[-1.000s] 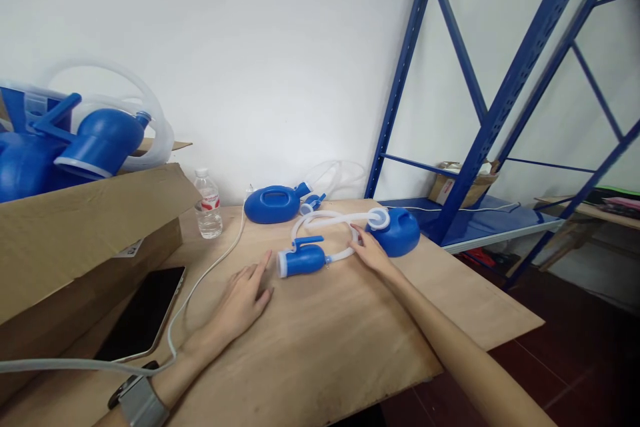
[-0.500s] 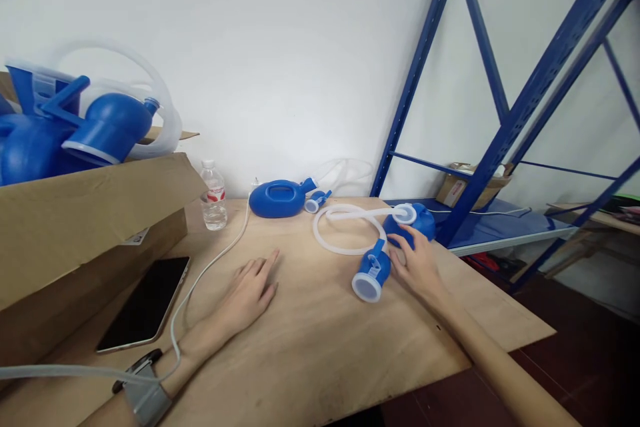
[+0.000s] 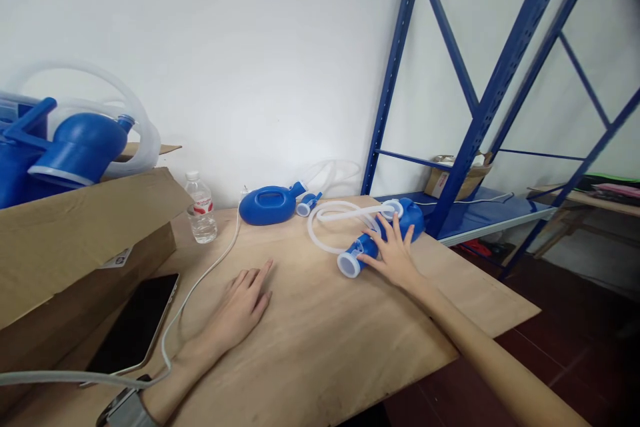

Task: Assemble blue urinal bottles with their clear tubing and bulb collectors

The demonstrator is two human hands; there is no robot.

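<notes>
My right hand (image 3: 398, 261) has its thumb and fingers around a blue urinal cup (image 3: 356, 255) with a white rim, lying on its side on the wooden table. The fingers are partly spread over it, and its open mouth faces me. A coiled translucent tube (image 3: 315, 235) lies behind the cup. Just beyond my fingers stands a blue urinal bottle (image 3: 414, 219) with a white cap, partly hidden by the hand. My left hand (image 3: 244, 299) rests on the table (image 3: 300, 340), empty, index finger stretched out.
Near the wall lie another blue bottle (image 3: 267, 206) and a small blue cup (image 3: 307, 204). At left are a water bottle (image 3: 203, 210), a phone (image 3: 135, 323), a white cable (image 3: 213, 267) and a cardboard box (image 3: 95, 227) of blue urinals. A blue rack (image 3: 463, 167) stands at right.
My right hand has moved from beside the cup onto it, and the cup has turned, its mouth now pointing more leftward. The view has shifted slightly right. My left hand stays on the table.
</notes>
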